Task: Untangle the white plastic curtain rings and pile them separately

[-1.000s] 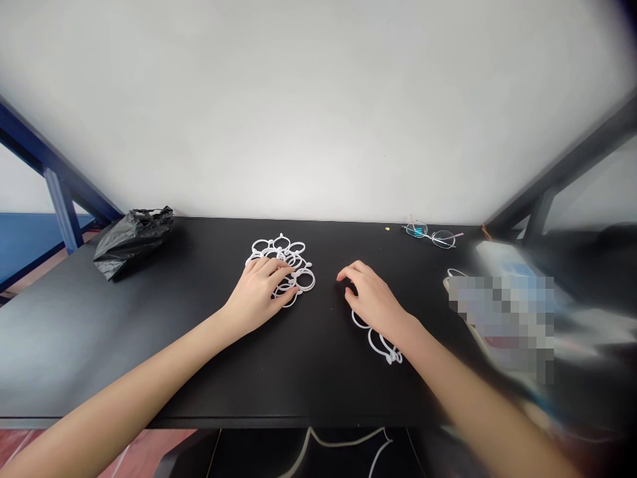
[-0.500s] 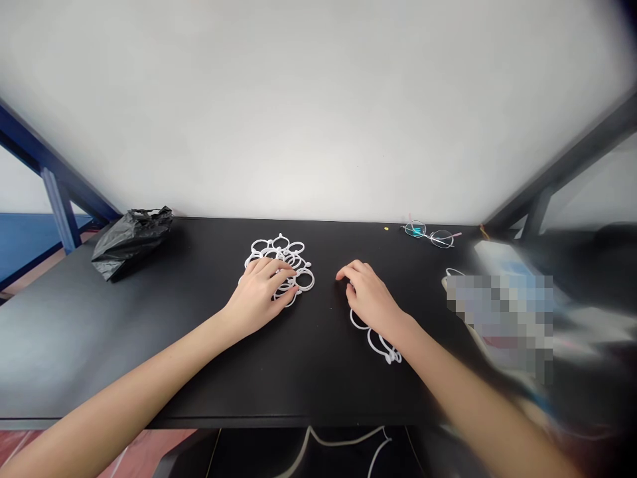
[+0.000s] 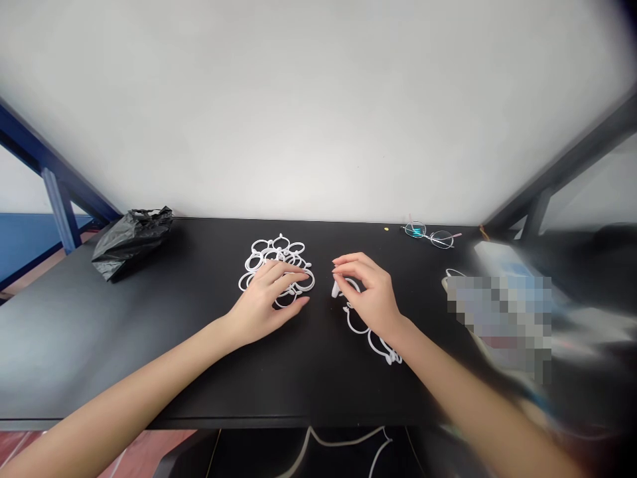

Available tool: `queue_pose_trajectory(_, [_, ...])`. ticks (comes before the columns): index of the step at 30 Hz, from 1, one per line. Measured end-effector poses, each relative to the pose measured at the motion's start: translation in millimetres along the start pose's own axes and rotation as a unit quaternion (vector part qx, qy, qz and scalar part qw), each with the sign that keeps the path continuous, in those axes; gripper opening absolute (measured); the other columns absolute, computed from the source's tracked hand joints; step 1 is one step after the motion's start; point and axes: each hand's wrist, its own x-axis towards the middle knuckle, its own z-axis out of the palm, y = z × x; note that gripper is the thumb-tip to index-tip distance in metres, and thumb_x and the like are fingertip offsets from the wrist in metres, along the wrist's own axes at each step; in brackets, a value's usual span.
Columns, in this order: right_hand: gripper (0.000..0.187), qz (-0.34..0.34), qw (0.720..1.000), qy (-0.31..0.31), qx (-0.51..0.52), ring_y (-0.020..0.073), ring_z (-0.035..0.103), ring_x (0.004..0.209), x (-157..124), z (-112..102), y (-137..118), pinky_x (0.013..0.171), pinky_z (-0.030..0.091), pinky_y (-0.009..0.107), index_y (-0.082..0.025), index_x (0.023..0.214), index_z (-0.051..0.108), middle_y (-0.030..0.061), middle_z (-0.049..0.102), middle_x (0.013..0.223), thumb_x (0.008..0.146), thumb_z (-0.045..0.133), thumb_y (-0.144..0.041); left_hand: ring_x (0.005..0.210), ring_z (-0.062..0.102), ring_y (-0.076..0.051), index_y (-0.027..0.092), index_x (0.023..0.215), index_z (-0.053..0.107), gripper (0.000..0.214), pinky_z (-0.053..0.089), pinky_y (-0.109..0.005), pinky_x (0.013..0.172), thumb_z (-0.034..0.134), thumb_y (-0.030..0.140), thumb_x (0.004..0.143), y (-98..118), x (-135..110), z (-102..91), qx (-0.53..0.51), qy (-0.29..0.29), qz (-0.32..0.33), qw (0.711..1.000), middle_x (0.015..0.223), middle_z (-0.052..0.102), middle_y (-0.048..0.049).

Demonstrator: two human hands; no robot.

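Grip, right: your right hand [image 3: 371, 292] pinches the end ring of a short chain of white rings [image 3: 371, 332] between thumb and fingertips, lifted just off the surface.
Grip, left: your left hand [image 3: 266, 299] lies flat with fingers spread, pressing on the near edge of the pile of white rings [image 3: 276, 259]; it holds nothing closed.
Chain: it trails from your right fingers back under your wrist, its tail end resting on the black table [image 3: 199, 372].
Pile: middle of the table, just left of the chain, apart from it.
Around you: a black plastic bag [image 3: 130, 240] far left; glasses [image 3: 430, 234] at the back right by the wall.
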Motion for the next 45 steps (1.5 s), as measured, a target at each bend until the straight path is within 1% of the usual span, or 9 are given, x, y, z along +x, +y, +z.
queue_pose_trajectory(4, [0.004,0.043,0.987,0.011,0.157,0.0188,0.066,0.088,-4.1,7.1,-12.1,0.079,0.060,0.036,-0.023,0.080,0.069,0.0054,0.066,0.095,0.084,0.068,-0.023,0.118,0.056,-0.025,0.024,0.134,0.047,0.053,0.049,-0.045,0.102,0.068,0.034,0.086,17.8,-3.7,2.9,-0.145,-0.023,-0.076,0.986,0.129,0.058,-0.0109])
queue_pose_trajectory(6, [0.003,0.055,0.980,0.009,0.193,0.0185,0.066,0.088,-6.5,9.4,-15.4,0.079,0.060,0.036,-0.023,0.080,0.069,0.0048,0.067,0.094,0.083,0.070,-0.023,0.119,0.058,-0.024,0.024,0.134,0.046,0.055,0.049,-0.045,0.103,0.069,0.033,0.085,22.3,-5.2,6.3,-0.200,-0.043,-0.108,0.973,0.130,0.058,-0.0103])
queue_pose_trajectory(11, [0.004,0.066,0.975,0.008,0.212,0.0187,0.066,0.087,-8.7,9.7,-18.0,0.080,0.060,0.037,-0.024,0.079,0.070,0.0043,0.068,0.093,0.082,0.071,-0.025,0.106,0.065,-0.022,0.021,0.123,0.056,0.033,0.056,-0.043,0.096,0.061,0.028,0.091,20.9,-5.1,10.8,-0.285,-0.061,-0.136,0.947,0.116,0.067,-0.0089])
queue_pose_trajectory(17, [0.007,0.086,0.967,0.017,0.239,0.0192,0.067,0.086,-7.2,9.7,-22.3,0.077,0.060,0.037,-0.023,0.075,0.069,0.0041,0.068,0.091,0.080,0.074,-0.026,0.106,0.065,-0.022,0.022,0.129,0.052,0.046,0.057,-0.044,0.095,0.068,0.028,0.086,21.5,-3.9,11.0,-0.352,-0.074,-0.153,0.920,0.117,0.064,-0.0096])
queue_pose_trajectory(21, [0.008,0.084,0.962,-0.007,0.259,0.0187,0.067,0.086,-9.1,13.0,-24.1,0.078,0.061,0.037,-0.022,0.074,0.068,0.0045,0.067,0.091,0.081,0.073,-0.026,0.103,0.066,-0.022,0.020,0.128,0.052,0.041,0.058,-0.042,0.094,0.064,0.027,0.090,24.8,-3.3,14.1,-0.400,-0.096,-0.150,0.899,0.108,0.066,-0.0086])
queue_pose_trajectory(29, [0.010,0.113,0.978,-0.055,0.165,0.0168,0.067,0.079,-5.9,9.3,-16.2,0.075,0.057,0.032,-0.022,0.090,0.072,0.0032,0.069,0.085,0.084,0.070,-0.030,0.091,0.064,-0.017,0.020,0.117,0.059,0.035,0.058,-0.039,0.089,0.068,0.033,0.085,14.2,-3.4,14.2,-0.401,-0.058,-0.185,0.895,0.101,0.063,-0.0053])
queue_pose_trajectory(33, [0.015,0.146,0.968,-0.089,0.184,0.0170,0.068,0.078,-4.9,7.0,-13.1,0.072,0.057,0.031,-0.021,0.090,0.073,0.0037,0.072,0.086,0.083,0.070,-0.034,0.080,0.058,-0.014,0.018,0.106,0.060,0.033,0.057,-0.036,0.083,0.071,0.038,0.082,8.4,-2.2,12.3,-0.395,-0.039,-0.192,0.897,0.090,0.059,-0.0033])
queue_pose_trajectory(40, [0.015,0.161,0.955,-0.101,0.226,0.0167,0.069,0.073,-8.4,10.9,-12.2,0.068,0.057,0.030,-0.019,0.088,0.075,0.0042,0.073,0.082,0.079,0.074,-0.032,0.085,0.053,-0.015,0.018,0.103,0.058,0.024,0.049,-0.030,0.079,0.059,0.038,0.090,10.8,-1.8,7.1,-0.391,-0.061,-0.207,0.894,0.094,0.055,-0.0041])
queue_pose_trajectory(45, [0.010,0.130,0.960,-0.096,0.229,0.0173,0.069,0.077,-12.6,16.2,-17.4,0.071,0.057,0.030,-0.020,0.085,0.074,0.0038,0.072,0.083,0.081,0.073,-0.028,0.068,0.044,-0.011,0.017,0.100,0.055,0.022,0.040,-0.025,0.065,0.054,0.037,0.092,20.2,-1.1,2.8,-0.298,-0.085,-0.178,0.934,0.073,0.048,0.0023])
